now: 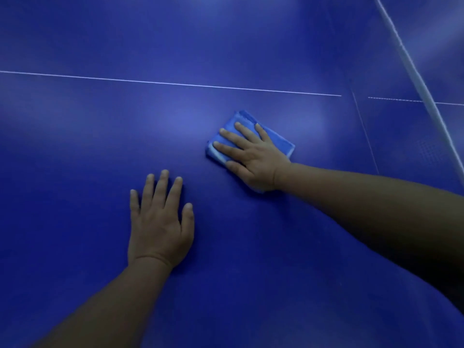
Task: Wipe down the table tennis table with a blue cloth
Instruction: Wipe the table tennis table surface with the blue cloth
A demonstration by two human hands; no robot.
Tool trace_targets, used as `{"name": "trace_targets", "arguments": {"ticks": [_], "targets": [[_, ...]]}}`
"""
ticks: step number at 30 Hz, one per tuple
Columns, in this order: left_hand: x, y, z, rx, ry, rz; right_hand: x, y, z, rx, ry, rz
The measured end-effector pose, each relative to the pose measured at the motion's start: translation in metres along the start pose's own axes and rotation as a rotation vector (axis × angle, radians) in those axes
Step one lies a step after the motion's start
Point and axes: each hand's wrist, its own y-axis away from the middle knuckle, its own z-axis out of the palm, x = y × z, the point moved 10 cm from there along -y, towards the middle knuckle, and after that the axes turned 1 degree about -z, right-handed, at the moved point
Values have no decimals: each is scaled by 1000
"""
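The bench (226, 46) fills the whole view, a deep blue table tennis surface with soft patches of reflected light. A thin white line (175, 83) runs across it from the left edge toward the right, stopping short of a faint seam, and a second stretch of line carries on beyond that gap. At the upper right the net (416, 79) slants down across the corner, its pale top band blurred.

The blue cloth (275, 136) lies folded into a thick pad on the bench, below the white line and right of centre. Its lighter edge shows along the near left side and at the right corner. The right hand (251, 154) lies flat on top of it, palm down, the fingers (226, 146) straight and spread, pointing up and to the left. This grip is wide: nothing curls round the cloth, the hand only presses on it. The right forearm reaches in from the right edge of the view.

The left hand (160, 222) rests palm down on the bare bench, nearer the person and to the left of the cloth, apart from it. Its grip is also wide, with fingers straight and slightly fanned, the thumb out to the right, and it holds nothing. The left forearm comes up from the bottom left
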Motion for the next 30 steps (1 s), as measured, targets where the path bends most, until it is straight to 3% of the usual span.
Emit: {"name": "trace_targets", "arguments": {"ticks": [6,11,13,15,17,19,21,24,26,28,30], "targets": [[-1,-2,3,-1,8,-9,53,-47,-5,21,-55,174],[-1,-5,5,3,-39,13,109,-15,0,104,-137,673],[1,-6,5,3,-47,18,101,1,5,120,-158,839],[1,-7,3,3,-53,13,64,-21,4,129,-166,804],[2,-7,3,6,-68,9,28,-66,0,128,-200,640],[3,-6,3,6,-71,2,32,-101,-6,96,-228,555],[2,-6,4,8,-70,1,81,-101,-9,69,-207,650],[2,-7,3,4,-61,8,160,-25,-2,79,-219,982],[2,-8,3,0,-67,1,168,24,3,115,-241,1169],[3,-7,4,-13,-72,5,138,15,4,139,-216,1135],[3,-7,5,-18,-78,8,96,-39,1,135,-209,898]]}}
